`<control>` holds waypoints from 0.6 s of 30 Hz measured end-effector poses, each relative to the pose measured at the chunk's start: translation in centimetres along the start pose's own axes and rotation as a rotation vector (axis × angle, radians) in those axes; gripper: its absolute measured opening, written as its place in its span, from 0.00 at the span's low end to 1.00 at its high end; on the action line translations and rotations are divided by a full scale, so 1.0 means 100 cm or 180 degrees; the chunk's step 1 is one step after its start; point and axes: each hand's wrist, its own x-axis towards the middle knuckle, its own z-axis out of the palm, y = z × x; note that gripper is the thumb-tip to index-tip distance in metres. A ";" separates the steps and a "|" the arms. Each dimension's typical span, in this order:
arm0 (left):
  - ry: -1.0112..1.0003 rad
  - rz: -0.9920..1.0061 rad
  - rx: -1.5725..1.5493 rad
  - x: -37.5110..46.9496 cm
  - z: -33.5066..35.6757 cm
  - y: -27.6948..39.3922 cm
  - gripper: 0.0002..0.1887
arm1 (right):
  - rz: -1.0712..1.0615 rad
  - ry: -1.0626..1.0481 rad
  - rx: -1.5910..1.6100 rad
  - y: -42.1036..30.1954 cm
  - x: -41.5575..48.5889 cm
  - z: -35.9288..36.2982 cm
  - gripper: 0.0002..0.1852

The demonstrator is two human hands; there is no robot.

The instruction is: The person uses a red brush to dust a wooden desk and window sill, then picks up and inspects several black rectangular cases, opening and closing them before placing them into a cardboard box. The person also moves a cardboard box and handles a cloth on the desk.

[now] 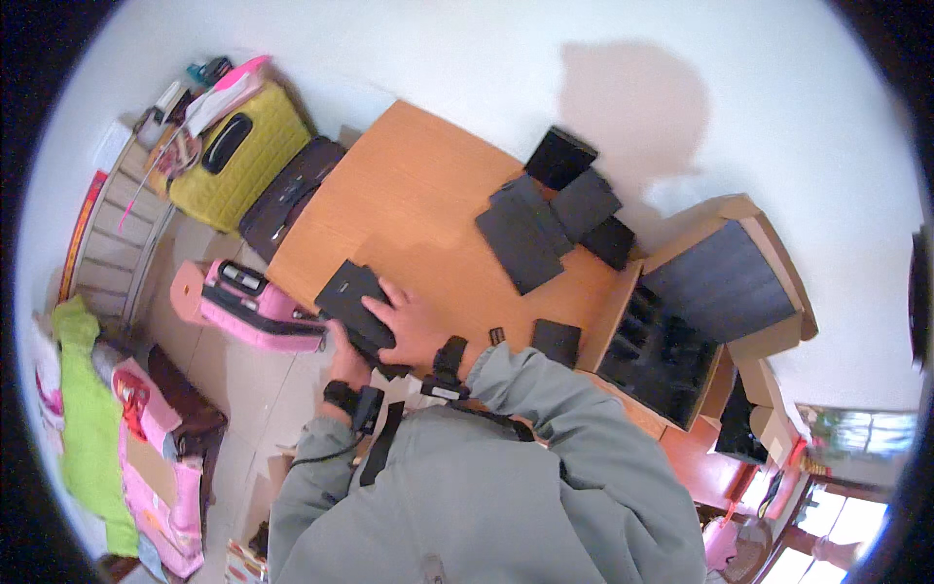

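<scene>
A flat black box [355, 292] lies at the near left edge of the wooden table [408, 175]. My left hand [348, 358] grips its near left side, thumb up along the edge. On its top rests my right hand [408, 321] with fingers spread. Both wrists wear black straps with small devices. Farther right on the table is a loose pile of black boxes and flat pieces [525, 233]. A smaller black piece [556, 342] lies near my right sleeve, with a tiny dark item [497, 336] beside it.
An open cardboard box [616, 321] with dark foam in its lid and black items inside stands at the right. Left of the table are a yellow quilted suitcase [270, 131], a dark bag [292, 193] and a pink suitcase [255, 314] on the tiled floor. A white wall borders the far side.
</scene>
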 end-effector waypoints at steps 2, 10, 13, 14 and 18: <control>0.0294 0.0205 0.1030 -0.003 0.004 -0.003 0.26 | -0.0090 -0.0108 0.0108 -0.004 0.001 0.004 0.44; 0.0459 0.0016 0.0220 -0.011 -0.005 0.008 0.29 | 0.0383 -0.0189 0.2367 0.009 0.013 0.006 0.48; 0.0179 0.0120 0.0022 -0.024 -0.006 0.017 0.32 | 0.1254 -0.0752 0.2613 0.004 0.026 0.012 0.45; 0.0171 0.0214 0.0001 -0.031 -0.007 0.019 0.33 | 0.0823 -0.1211 0.2483 0.003 0.034 0.009 0.42; 0.0983 0.0895 0.0127 -0.066 -0.010 0.012 0.42 | 0.0902 -0.1459 0.2953 -0.025 0.032 0.029 0.36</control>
